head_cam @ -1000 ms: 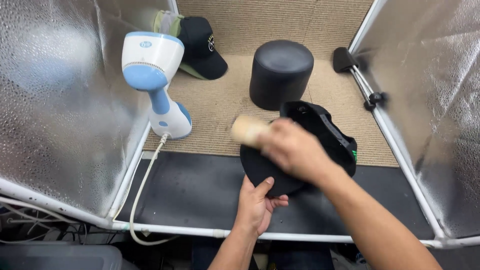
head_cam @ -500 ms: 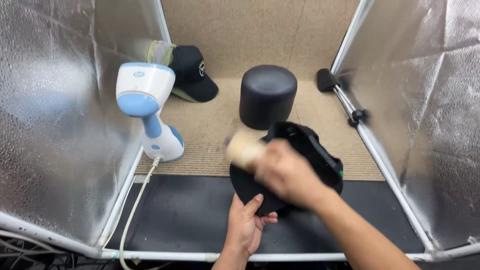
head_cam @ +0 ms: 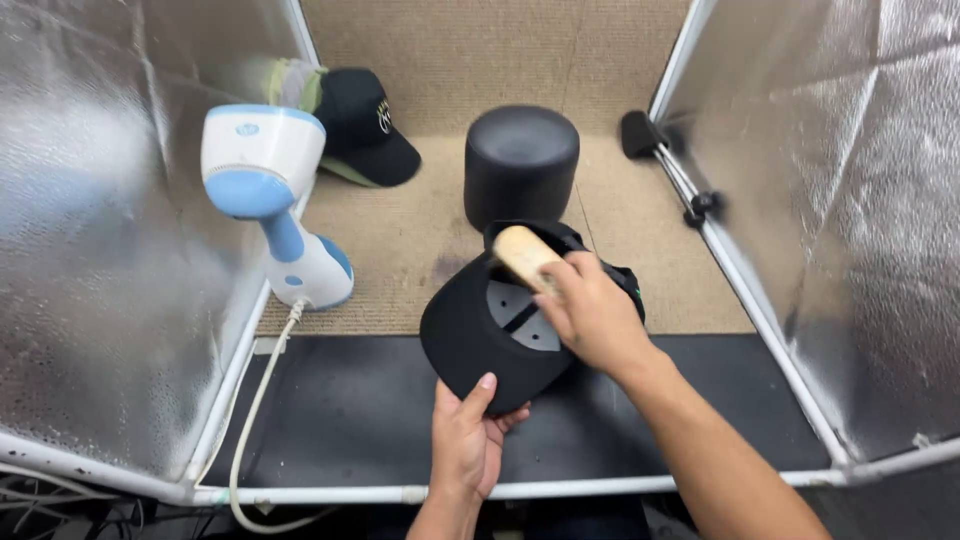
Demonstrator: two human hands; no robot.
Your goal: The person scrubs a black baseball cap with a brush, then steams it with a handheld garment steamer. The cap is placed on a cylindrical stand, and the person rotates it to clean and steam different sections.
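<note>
The left hand (head_cam: 468,440) pinches the brim of a black cap (head_cam: 480,335) held upturned over the mat's (head_cam: 330,410) front edge, while the right hand (head_cam: 590,315) grips a wooden brush (head_cam: 525,255) inside its crown. With only the brim held, hard strokes could probably twist the cap loose or dent the crown.

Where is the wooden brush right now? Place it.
In the head view, the wooden brush is in the right hand, just right of centre, over the black cap, before the black cylinder.
</note>
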